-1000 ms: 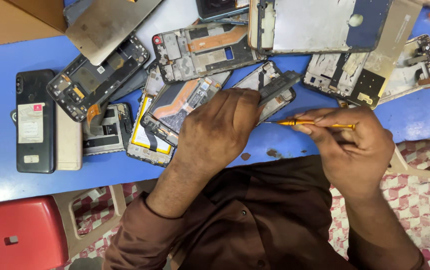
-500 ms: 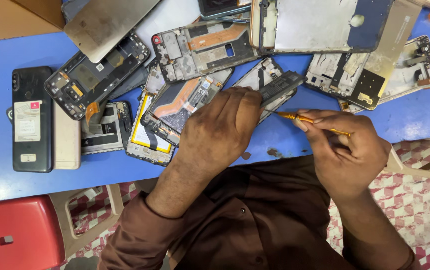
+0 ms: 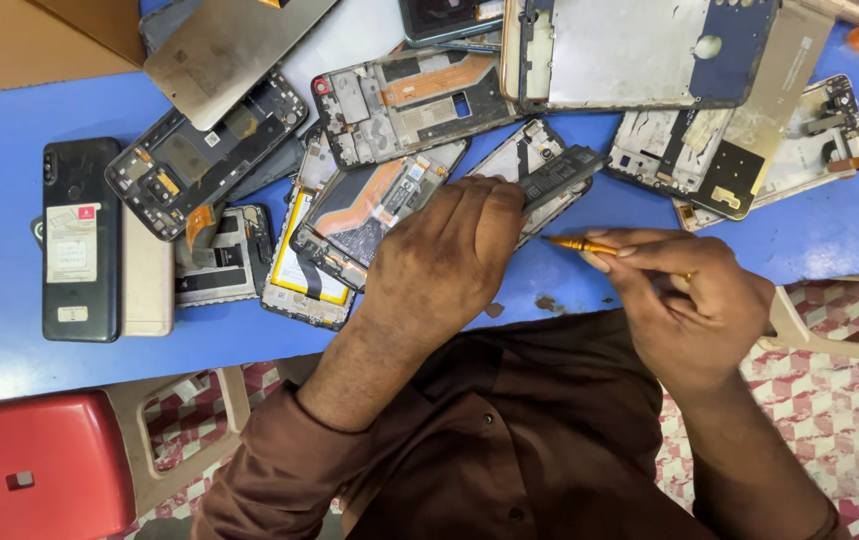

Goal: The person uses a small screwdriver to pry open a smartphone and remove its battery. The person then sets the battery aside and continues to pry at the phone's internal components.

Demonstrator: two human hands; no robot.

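Blue tabletop [image 3: 9, 110] stretches across the head view, littered with gutted phones; a whole black phone [image 3: 81, 240] lies at its left end, a red stool [image 3: 39, 465] below. His left hand [image 3: 444, 260] presses, fingers curled, on an opened phone frame [image 3: 539, 175] at the table's middle. His right hand [image 3: 694, 300], just beside it, pinches a yellow screwdriver [image 3: 579, 243], tip pointing at that frame.

Opened phone [image 3: 539, 175] under left hand [image 3: 439, 265], screwdriver [image 3: 579, 244] just right, intact phone [image 3: 81, 240] far left on table [image 3: 9, 120]
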